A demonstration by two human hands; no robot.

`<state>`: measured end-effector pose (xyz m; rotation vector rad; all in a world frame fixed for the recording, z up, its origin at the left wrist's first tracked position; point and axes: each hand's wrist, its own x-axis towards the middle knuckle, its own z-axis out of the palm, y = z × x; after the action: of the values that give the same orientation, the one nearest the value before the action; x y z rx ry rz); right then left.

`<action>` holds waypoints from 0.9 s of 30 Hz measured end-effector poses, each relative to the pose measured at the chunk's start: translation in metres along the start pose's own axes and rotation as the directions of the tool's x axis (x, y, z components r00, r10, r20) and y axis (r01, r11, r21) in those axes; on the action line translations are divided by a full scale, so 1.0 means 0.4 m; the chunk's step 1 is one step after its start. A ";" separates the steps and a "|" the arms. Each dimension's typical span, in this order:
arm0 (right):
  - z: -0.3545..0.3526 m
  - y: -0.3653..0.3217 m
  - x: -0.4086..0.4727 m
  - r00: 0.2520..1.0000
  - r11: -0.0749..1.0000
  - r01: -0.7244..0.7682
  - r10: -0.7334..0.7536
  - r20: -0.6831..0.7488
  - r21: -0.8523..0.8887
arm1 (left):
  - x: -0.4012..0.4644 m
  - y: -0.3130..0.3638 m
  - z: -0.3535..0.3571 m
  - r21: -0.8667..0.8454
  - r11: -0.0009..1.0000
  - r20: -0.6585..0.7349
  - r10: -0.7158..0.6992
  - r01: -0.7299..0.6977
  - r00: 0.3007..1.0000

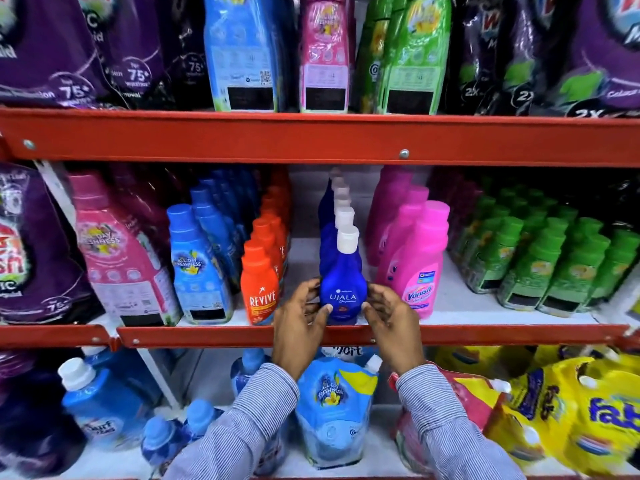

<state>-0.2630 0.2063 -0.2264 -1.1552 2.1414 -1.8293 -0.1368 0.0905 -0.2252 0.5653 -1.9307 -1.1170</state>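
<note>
Now, on the middle shelf (207, 336), your blue bottle (343, 292) stands at the front lip, orange bottle (259, 292) at nine o'clock, pink bottle (420, 271) at three. Left hand (299, 327) and right hand (393, 327) clasp its sides; face it square, gently.

The dark blue plastic bottle (343, 289), pear-shaped with a white flip cap and white "UJALA" lettering, stands upright with its label facing me. It sits at the front edge of the middle shelf (207, 336), heading a single-file row of identical bottles (341, 216). My left hand (299, 327) and right hand (391, 323) grip its lower sides.
</note>
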 end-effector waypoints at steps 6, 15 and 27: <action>0.007 0.009 0.001 1.000 1.000 0.009 -0.009 -0.020 -0.002 | 0.004 -0.008 0.005 -0.022 1.000 0.001 0.004 -0.004 1.000; 0.016 -0.003 -0.017 0.985 0.995 -0.034 0.049 -0.163 0.093 | -0.016 0.002 -0.005 -0.083 0.996 -0.007 -0.009 0.008 1.000; 0.227 -0.099 -0.079 0.984 0.984 0.174 -0.175 -0.025 -0.030 | -0.073 -0.036 -0.202 -0.102 0.994 -0.464 -0.089 0.047 0.881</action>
<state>-0.1741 0.1521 -0.2287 -1.3728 2.1485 -1.8996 -0.0541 0.0638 -0.2279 0.7811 -1.4445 -0.9913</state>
